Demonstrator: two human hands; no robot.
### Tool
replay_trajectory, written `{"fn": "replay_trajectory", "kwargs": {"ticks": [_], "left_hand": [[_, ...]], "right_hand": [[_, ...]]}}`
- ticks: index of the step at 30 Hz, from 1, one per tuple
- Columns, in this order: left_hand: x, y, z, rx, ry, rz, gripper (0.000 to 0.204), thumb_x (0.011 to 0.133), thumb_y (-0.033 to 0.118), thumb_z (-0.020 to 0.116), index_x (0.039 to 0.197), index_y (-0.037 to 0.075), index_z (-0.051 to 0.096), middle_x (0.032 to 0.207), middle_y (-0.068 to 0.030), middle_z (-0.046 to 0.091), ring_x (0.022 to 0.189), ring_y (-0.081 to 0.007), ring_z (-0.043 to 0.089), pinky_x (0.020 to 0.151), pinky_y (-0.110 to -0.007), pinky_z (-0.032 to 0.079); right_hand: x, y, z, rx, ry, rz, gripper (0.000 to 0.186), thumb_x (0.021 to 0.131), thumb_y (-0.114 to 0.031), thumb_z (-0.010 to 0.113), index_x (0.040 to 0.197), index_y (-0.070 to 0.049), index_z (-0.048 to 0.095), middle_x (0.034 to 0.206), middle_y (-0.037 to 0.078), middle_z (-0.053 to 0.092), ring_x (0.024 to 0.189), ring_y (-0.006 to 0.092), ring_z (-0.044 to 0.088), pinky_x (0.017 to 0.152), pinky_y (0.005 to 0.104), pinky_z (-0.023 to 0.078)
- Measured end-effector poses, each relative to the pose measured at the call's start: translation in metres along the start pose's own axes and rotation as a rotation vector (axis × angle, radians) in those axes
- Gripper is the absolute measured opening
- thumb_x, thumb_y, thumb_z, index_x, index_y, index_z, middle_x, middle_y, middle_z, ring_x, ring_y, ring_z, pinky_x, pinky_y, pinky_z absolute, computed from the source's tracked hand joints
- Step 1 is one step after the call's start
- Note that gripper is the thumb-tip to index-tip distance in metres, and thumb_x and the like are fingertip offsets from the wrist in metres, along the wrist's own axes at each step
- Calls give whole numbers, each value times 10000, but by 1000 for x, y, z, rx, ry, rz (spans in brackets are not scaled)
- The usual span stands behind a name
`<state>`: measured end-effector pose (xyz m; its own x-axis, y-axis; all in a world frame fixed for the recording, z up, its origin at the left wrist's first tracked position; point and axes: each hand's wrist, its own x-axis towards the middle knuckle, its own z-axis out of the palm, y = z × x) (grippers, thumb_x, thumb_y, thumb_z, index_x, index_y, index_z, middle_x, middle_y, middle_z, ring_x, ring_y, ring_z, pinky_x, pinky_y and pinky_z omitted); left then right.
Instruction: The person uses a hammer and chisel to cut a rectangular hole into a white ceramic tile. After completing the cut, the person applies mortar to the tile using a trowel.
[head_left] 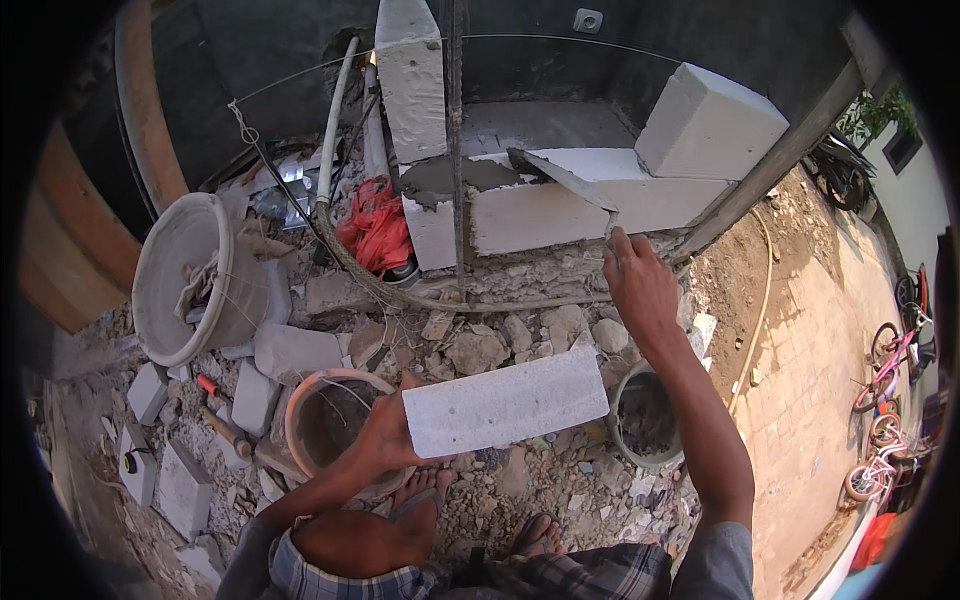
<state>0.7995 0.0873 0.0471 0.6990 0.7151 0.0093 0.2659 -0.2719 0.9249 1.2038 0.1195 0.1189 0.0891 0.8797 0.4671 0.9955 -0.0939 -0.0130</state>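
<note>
My left hand (392,428) grips the left end of a white lightweight concrete block (506,402), held level above the rubble in front of my knees. In my right hand (637,278) is the handle of a trowel (572,183), its long blade reaching left over the low block wall (545,215). Grey mortar (450,178) covers part of the wall's top, and the blade's tip lies at its right edge. On this course stand a white block (410,90) at the left and another block (708,125) at the right.
A large pale bucket (252,300) leans at the left. An orange-rimmed bucket (297,405) and a bucket of grey matter (616,420) flank my feet. A vertical bar (457,130), a stretched string (560,38), a hose (400,297) and a red plastic bag (375,230) surround the wall.
</note>
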Motion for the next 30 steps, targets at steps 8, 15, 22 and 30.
{"fn": "replay_trajectory", "kwargs": {"ticks": [8,15,22,30], "left_hand": [[5,-15,-1,66,-1,37,834,673,413,995,1297,5,621,1121,-140,761,1000,-312,780,856,-387,613],[7,13,0,-719,15,-174,764,668,260,1014,1300,18,660,1220,-88,751,1114,-196,723,1007,-350,538],[7,10,-5,-22,14,-1,731,693,226,998,1315,26,671,1226,-104,758,1110,-189,727,981,-349,544],[9,8,1,36,23,-23,813,689,361,1007,1281,-25,605,1174,-133,759,1079,-225,757,920,-351,581]], "right_hand": [[13,15,-22,-144,-205,-257,312,1003,-188,630,1264,-23,591,970,134,661,816,345,745,659,450,624],[-11,32,-22,85,-66,22,338,1026,-218,642,1297,-20,601,987,173,676,818,404,722,693,490,601],[-44,13,20,-56,-17,28,413,999,-221,679,1373,-62,602,1026,136,661,885,346,712,697,449,602],[-8,-22,-31,-149,-92,-91,551,949,-168,688,1471,-67,544,1079,121,650,911,310,707,692,427,618]]}}
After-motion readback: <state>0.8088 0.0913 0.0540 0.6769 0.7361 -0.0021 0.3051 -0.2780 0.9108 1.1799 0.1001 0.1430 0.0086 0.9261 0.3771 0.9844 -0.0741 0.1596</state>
